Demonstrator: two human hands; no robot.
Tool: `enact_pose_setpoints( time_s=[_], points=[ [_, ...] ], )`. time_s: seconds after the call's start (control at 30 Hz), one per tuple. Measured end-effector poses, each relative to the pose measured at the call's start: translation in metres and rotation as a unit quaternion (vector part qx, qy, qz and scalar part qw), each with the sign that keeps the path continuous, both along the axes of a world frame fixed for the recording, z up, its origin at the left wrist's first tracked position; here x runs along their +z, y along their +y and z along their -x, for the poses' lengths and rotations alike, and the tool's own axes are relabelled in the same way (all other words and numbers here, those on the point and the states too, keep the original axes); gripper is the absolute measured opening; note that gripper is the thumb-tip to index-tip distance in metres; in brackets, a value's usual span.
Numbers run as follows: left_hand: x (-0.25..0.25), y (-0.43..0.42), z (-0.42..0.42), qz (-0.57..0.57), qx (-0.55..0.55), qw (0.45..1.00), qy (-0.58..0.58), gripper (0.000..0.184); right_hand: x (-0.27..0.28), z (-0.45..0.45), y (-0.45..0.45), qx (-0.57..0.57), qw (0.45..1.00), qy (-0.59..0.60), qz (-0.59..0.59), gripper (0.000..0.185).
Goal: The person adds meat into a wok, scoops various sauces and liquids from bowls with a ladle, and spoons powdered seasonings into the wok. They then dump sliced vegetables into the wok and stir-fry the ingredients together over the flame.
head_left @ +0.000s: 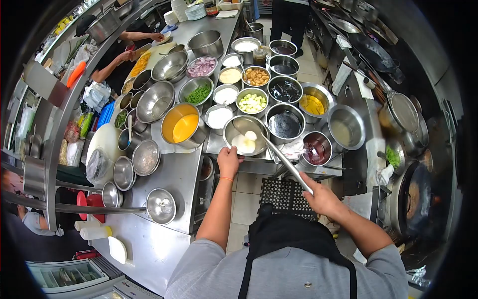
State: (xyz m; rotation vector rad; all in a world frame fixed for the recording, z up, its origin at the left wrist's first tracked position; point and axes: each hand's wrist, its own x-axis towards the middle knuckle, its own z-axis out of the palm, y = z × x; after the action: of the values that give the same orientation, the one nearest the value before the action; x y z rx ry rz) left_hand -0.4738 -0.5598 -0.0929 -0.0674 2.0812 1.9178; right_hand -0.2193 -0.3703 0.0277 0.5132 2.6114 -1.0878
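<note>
My left hand (pixel 229 162) grips the near rim of a steel bowl (pixel 232 130) that has pale, rounded lumps (pixel 246 143) in its bottom. My right hand (pixel 322 199) is closed around the metal handle of a long ladle (pixel 289 166), which slants up and left to the right side of that bowl; I cannot make out its head. Just beyond the bowl are a container of diced green vegetable (pixel 251 103) and a container of white powder (pixel 219 117). To its right is a pot of dark liquid (pixel 284 123).
A pot of orange liquid (pixel 180 127), sliced red onions (pixel 202 66) and chopped green beans (pixel 197 94) stand on the left. A pot of dark red liquid (pixel 316 148) and a pot of yellow oil (pixel 313 103) are right. Woks (pixel 411 199) line the far right. Another person's hands (pixel 127 55) work at upper left.
</note>
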Motion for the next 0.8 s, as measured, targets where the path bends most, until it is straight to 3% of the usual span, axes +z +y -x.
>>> enact_pose_setpoints(
  time_s=[0.13,0.23,0.27,0.33,0.4,0.47,0.53,0.6,0.67,0.73,0.77,0.8],
  points=[
    [0.007,0.007,0.0,0.007,0.01,1.0,-0.003,0.032,0.014,0.004,-0.01,-0.014,0.997,-0.076,0.0,0.064],
    [0.009,0.008,0.004,0.05,-0.01,0.998,0.025,0.029,-0.007,-0.001,-0.005,0.012,0.992,0.102,0.072,0.065],
    [0.009,0.01,0.006,0.038,-0.017,0.999,0.027,0.029,-0.003,0.001,-0.005,0.01,0.992,0.104,0.075,0.065],
    [0.011,0.01,0.006,0.029,-0.025,0.999,0.032,0.029,0.017,0.004,-0.004,-0.056,0.985,-0.038,0.157,0.067],
    [0.016,0.009,0.005,0.038,-0.036,0.998,0.044,0.029,0.021,0.004,-0.004,-0.078,0.974,-0.043,0.21,0.065],
    [0.016,0.007,0.005,0.047,-0.044,0.997,0.038,0.029,0.036,0.005,0.0,-0.136,0.934,-0.128,0.305,0.065],
    [0.016,0.004,0.004,0.056,-0.055,0.996,0.035,0.028,0.036,0.0,0.007,-0.164,0.916,-0.131,0.341,0.065],
    [0.011,-0.003,0.002,0.081,-0.061,0.993,0.057,0.03,0.044,-0.008,0.016,-0.195,0.839,-0.133,0.491,0.063],
    [-0.004,-0.014,0.003,0.027,-0.052,0.998,0.028,0.028,0.053,-0.024,0.024,-0.211,0.816,-0.128,0.523,0.063],
    [-0.012,-0.024,0.005,-0.006,-0.044,0.999,-0.019,0.031,0.052,-0.056,0.043,-0.2,0.704,-0.094,0.675,0.063],
    [-0.04,-0.033,0.015,0.004,-0.03,0.999,-0.012,0.033,0.053,-0.077,0.051,-0.205,0.67,-0.084,0.709,0.063],
    [-0.091,-0.05,0.041,0.131,-0.062,0.975,0.168,0.034,0.049,-0.101,0.058,-0.217,0.668,-0.066,0.708,0.063]
  ],
)
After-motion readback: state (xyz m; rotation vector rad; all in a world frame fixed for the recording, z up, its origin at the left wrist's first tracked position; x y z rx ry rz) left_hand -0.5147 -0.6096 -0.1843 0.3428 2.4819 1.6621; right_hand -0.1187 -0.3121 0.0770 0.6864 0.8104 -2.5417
